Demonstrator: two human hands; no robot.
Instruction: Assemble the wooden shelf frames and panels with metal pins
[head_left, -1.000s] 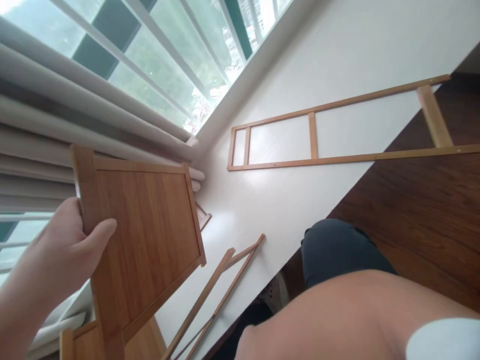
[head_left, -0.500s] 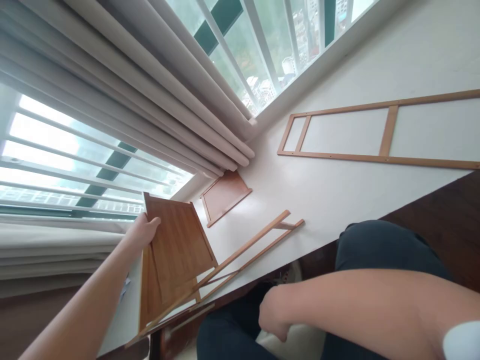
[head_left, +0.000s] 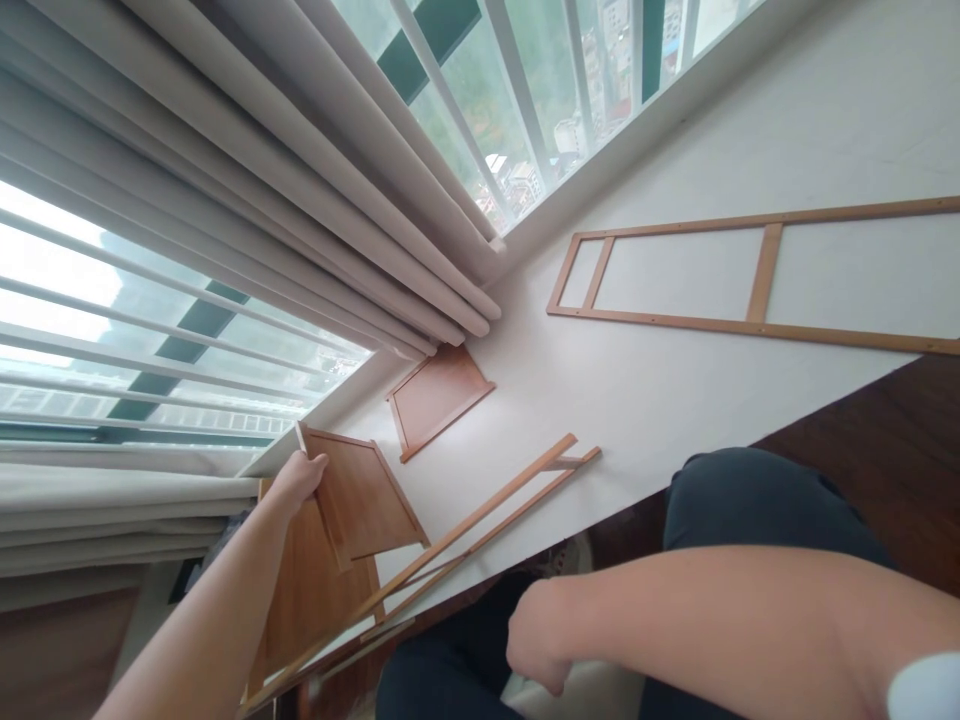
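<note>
In the head view, the left hand (head_left: 306,474) gripped a framed wooden panel (head_left: 367,495) by its left edge, at the lower left of the frame. That piece overlapped a second panel (head_left: 300,580); whether the two touched could not be told. The right hand (head_left: 536,635), at the bottom centre, was curled, and it was impossible to tell whether it held anything. A third panel (head_left: 442,398) lay left of centre on the white ledge (head_left: 645,400), by the foot of the curtain (head_left: 300,170). A narrow wooden frame (head_left: 501,500) slanted across the lower centre; a ladder-like frame (head_left: 765,272) lay at the right.
</note>
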